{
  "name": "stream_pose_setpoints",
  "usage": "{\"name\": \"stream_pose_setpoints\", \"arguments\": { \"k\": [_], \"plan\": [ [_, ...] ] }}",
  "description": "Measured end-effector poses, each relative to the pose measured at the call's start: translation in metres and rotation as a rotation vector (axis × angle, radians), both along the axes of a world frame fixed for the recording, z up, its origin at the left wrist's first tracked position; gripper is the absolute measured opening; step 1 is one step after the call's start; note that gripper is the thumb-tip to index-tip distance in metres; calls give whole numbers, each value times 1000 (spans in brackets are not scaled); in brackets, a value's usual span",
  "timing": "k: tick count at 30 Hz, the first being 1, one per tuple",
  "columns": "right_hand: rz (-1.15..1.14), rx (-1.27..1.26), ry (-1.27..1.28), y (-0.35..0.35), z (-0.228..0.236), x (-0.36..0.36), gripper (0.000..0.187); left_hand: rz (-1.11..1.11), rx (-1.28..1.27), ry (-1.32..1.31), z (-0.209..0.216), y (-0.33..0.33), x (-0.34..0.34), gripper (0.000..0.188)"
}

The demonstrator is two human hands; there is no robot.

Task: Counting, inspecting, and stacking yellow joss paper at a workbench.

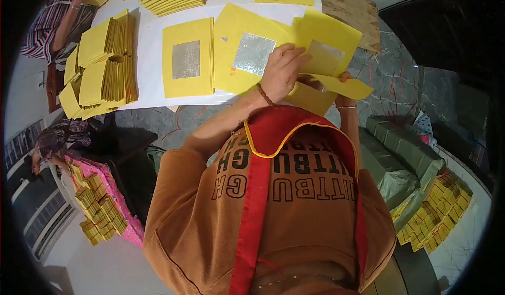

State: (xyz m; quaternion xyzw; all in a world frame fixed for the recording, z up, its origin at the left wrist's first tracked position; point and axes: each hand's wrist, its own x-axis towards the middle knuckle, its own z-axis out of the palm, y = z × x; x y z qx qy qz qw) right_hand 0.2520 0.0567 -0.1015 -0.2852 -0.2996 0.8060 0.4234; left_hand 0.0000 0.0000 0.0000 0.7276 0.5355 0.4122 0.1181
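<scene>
Pinching a curled sheet (pixel 351 88) in the right hand (pixel 345 77), just off the near right corner of the table (pixel 148 66).
Bending the left hand (pixel 279 75) over the back sheet (pixel 342 34), fingers at its silver square (pixel 326 57); cannot tell whether gripping paper or merely touching. Best to hold only the very edge, pressing lightly to spare the curve a crease, and to steady with flat fingertips, clear of the shiny face. Seemingly springy: plain yellow, bowed, lifted at the outer tip, apparently unmarked on the side in view. Farther left, on the table: overlapping sheets (pixel 229 27) with another silver square, then a squarer stack (pixel 206 82), then thick bundles (pixel 93 42) at the left edge.
</scene>
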Motion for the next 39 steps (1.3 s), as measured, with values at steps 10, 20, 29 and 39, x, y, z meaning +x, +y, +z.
{"name": "stream_pose_setpoints", "arguments": {
  "k": [10,20,29,39],
  "plan": [
    [-41,13,45,-2,-2,-1,31,138,-461,-1013,-5,13,5,62],
    [-26,30,69,0,0,-1,32,217,-496,-548,-30,33,0,64],
    [-70,21,59,-2,2,-3,32,203,-446,-841,-38,34,1,58],
    [-26,2,61,0,-8,2,30,255,-609,-714,-11,32,8,55]
  ]
}}
